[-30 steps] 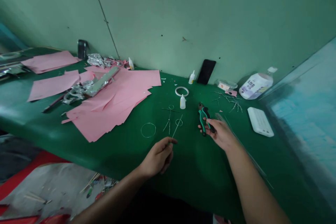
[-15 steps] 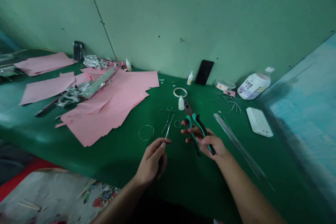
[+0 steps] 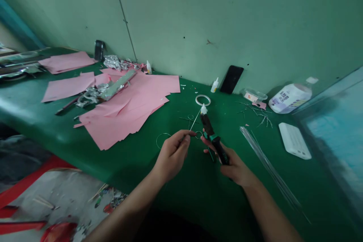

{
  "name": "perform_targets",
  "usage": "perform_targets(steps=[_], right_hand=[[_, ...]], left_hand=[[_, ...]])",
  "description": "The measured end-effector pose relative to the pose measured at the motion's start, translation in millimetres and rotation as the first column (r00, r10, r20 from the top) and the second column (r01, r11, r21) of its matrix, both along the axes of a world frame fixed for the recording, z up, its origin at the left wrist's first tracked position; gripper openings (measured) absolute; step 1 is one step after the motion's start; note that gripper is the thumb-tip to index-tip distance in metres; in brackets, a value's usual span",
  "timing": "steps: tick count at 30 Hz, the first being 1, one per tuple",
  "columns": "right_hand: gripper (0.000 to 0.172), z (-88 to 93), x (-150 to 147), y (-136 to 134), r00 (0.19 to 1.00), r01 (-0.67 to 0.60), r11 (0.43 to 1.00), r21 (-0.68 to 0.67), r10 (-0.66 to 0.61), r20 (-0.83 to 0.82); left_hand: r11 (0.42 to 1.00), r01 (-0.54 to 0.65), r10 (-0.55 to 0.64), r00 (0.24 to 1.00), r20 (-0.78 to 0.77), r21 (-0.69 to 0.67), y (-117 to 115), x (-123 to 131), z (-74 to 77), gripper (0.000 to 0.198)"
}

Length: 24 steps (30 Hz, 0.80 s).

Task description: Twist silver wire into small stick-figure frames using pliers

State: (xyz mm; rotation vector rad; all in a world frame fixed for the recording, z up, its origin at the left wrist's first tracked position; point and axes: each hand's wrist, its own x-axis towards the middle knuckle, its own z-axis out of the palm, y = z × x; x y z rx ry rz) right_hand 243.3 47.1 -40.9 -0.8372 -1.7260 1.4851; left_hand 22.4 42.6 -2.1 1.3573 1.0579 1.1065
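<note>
My left hand (image 3: 173,154) pinches a thin piece of metal wire (image 3: 194,120) that slants up and to the right. In my right hand (image 3: 236,166) is a pair of pliers (image 3: 213,138) with black and green handles, its jaws pointing away from me near the wire's upper end. Whether the jaws touch the wire I cannot tell. Beyond the jaws stand a small white glue bottle (image 3: 203,109), partly hidden, and a white ring (image 3: 203,100). A larger wire loop (image 3: 159,139) lies left of my left hand, and a small wire ring (image 3: 199,135) lies between the hands.
Pink paper sheets (image 3: 129,111) cover the table's left side. To the right are a bundle of straight wires (image 3: 269,164), a white power bank (image 3: 295,140) and a white bottle (image 3: 290,98). A phone (image 3: 231,79) and another glue bottle (image 3: 214,85) stand by the wall.
My left hand has raised the wire, now tilted right toward the pliers. My right hand has turned the pliers and closed more firmly round the handles. The camera view has shifted left.
</note>
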Motion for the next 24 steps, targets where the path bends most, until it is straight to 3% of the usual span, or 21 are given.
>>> perform_targets(steps=[4,8,12,15,19,24], right_hand=[[0.079,-3.6,-1.1,-1.3,1.000,-0.015,0.999,0.043,0.014,0.026],[0.080,-0.6,-2.7,-3.6,0.993,-0.011,0.998,0.054,0.005,0.116],[0.066,6.7,-8.4,-5.8,0.984,-0.032,0.989,0.144,0.007,0.176],[0.058,8.4,-14.5,-7.8,0.945,-0.049,0.979,0.198,-0.019,0.327],[0.060,3.4,-20.1,-9.3,0.891,-0.066,0.965,0.255,-0.058,0.450],[0.066,-3.9,-20.3,-9.0,0.889,-0.051,0.935,0.351,-0.118,0.442]], left_hand=[[0.999,0.030,-0.029,0.999,-0.042,0.037,5.9,-2.4,4.4,0.031],[0.989,0.128,-0.110,0.968,-0.224,0.071,8.9,-10.3,6.3,0.030],[0.970,0.191,-0.117,0.908,-0.403,0.149,9.6,-23.8,11.3,0.027],[0.961,0.223,-0.117,0.866,-0.486,0.165,7.5,-32.7,14.2,0.026],[0.967,0.217,-0.114,0.837,-0.535,0.132,4.7,-37.0,9.7,0.025],[0.979,0.164,-0.086,0.870,-0.486,0.121,5.7,-35.9,-0.2,0.025]])
